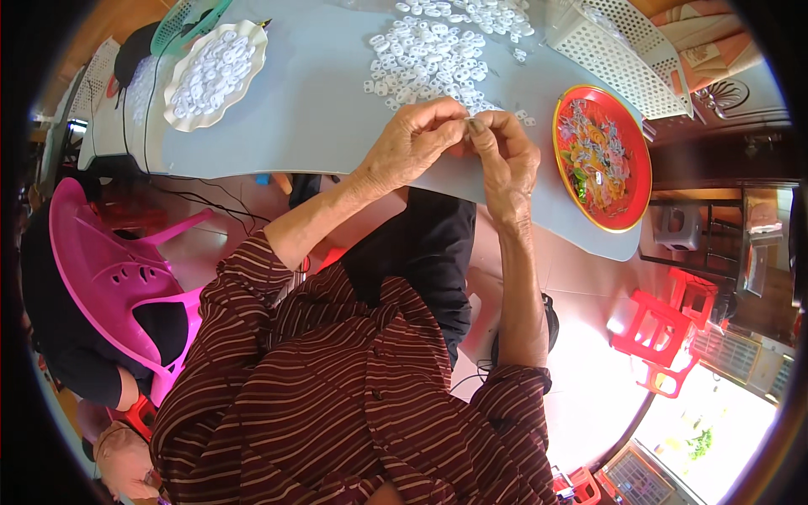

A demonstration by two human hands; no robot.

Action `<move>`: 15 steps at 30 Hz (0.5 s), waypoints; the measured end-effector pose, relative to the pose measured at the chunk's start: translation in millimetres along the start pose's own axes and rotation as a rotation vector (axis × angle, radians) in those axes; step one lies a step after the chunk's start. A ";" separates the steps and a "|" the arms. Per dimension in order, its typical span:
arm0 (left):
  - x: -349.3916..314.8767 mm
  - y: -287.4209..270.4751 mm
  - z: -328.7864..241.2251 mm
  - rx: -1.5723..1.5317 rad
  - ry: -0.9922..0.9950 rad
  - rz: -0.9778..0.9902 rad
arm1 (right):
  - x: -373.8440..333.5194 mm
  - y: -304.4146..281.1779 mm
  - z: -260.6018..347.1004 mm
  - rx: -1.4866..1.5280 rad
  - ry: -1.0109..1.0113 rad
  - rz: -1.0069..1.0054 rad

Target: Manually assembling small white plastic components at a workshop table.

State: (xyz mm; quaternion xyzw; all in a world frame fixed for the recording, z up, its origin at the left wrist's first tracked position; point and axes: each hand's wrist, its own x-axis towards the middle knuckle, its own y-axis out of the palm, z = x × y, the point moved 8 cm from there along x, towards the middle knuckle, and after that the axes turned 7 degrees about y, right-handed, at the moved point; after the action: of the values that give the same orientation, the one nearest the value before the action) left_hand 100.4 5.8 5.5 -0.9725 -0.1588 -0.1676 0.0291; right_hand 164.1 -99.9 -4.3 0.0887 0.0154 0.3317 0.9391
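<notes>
My left hand [418, 139] and my right hand [505, 156] meet above the near edge of the grey table, thumbs and fingertips pinched together. Whatever sits between the fingertips is too small and covered to name. Just beyond them spreads a loose pile of small white plastic pieces [429, 59], each with dark holes or marks. To the right of my right hand lies a red round tray [638, 181] with a gold rim, holding thin clear-grey bits and one white piece. A scalloped white dish [187, 120] heaped with similar white pieces stands at the left.
A white perforated basket [619, 71] stands at the back right, a green one [181, 29] at the back left. Dark cables [145, 118] hang over the table's left side. A pink plastic chair [109, 269] is at my left; red stools [661, 328] stand on the floor at right.
</notes>
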 end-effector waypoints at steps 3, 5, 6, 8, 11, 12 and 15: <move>13.6 -4.1 -9.5 0.217 -0.041 0.057 | -0.7 -6.3 -0.4 -0.071 -0.024 -0.043; 36.0 -19.1 -30.5 0.490 0.224 0.012 | -4.1 1.3 3.1 -0.023 0.045 -0.066; 48.6 -26.2 -27.0 0.492 0.222 0.016 | -4.5 1.0 3.0 -0.019 0.046 -0.069; 71.4 -25.3 -29.7 0.804 0.445 0.179 | -3.1 6.1 -0.8 -0.038 0.086 -0.018; 90.4 -17.8 -7.3 1.190 0.422 0.468 | -3.9 6.4 2.1 -0.025 0.073 -0.019; 89.9 -14.0 -5.9 1.187 0.420 0.475 | -4.0 4.7 1.3 -0.022 0.077 -0.025; 89.5 -10.9 6.1 1.310 0.293 0.505 | -4.3 3.9 1.1 -0.054 0.065 -0.016</move>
State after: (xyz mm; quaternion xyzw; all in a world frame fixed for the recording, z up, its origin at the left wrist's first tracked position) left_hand 178.8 43.6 29.8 -0.7299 0.0086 -0.1549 0.6657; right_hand 158.5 -99.8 -2.6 0.0526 0.0375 0.3273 0.9427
